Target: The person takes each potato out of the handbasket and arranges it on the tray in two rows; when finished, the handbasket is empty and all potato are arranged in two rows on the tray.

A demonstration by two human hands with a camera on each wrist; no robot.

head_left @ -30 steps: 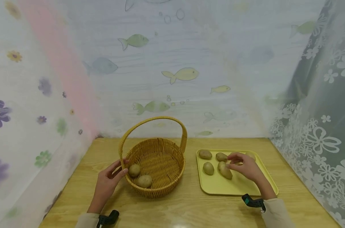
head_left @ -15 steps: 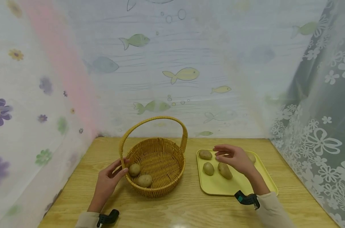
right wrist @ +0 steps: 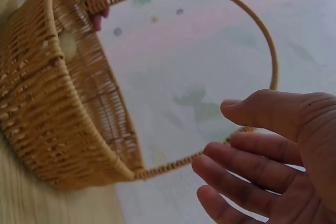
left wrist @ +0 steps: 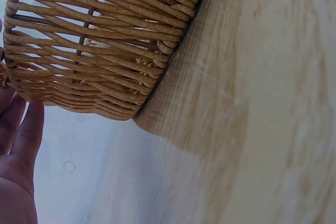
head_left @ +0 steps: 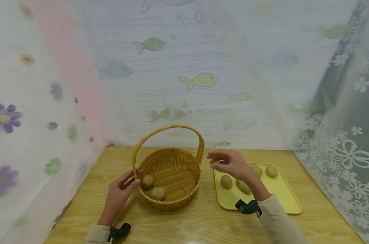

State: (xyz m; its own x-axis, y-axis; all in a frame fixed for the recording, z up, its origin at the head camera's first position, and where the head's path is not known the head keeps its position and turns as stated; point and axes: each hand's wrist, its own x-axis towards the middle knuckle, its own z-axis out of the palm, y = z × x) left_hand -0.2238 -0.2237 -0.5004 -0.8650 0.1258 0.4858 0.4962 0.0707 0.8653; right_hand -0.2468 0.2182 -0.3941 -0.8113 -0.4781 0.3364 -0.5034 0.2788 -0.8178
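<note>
A wicker basket [head_left: 173,200] with a tall arched handle stands on the table, in the middle of the head view. Two potatoes [head_left: 158,193] lie inside it, on its left side. My left hand [head_left: 118,195] grips the basket's left rim at the foot of the handle; in the left wrist view its fingers [left wrist: 29,129] lie against the woven wall. My right hand [head_left: 233,166] is in the air between the basket and the yellow tray [head_left: 257,203], fingers spread loosely with nothing in them. In the right wrist view the right hand [right wrist: 273,166] is close to the basket handle, apparently not touching it.
Several potatoes [head_left: 226,182] lie on the yellow tray to the right; my right hand and forearm hide part of it. Behind the wooden table [head_left: 184,225] hangs a fish-patterned curtain [head_left: 160,84], with flowered sheets at both sides.
My right hand has moved left from over the tray's potatoes towards the basket's right side. My left hand keeps its grip on the basket. The head view has shifted slightly.
</note>
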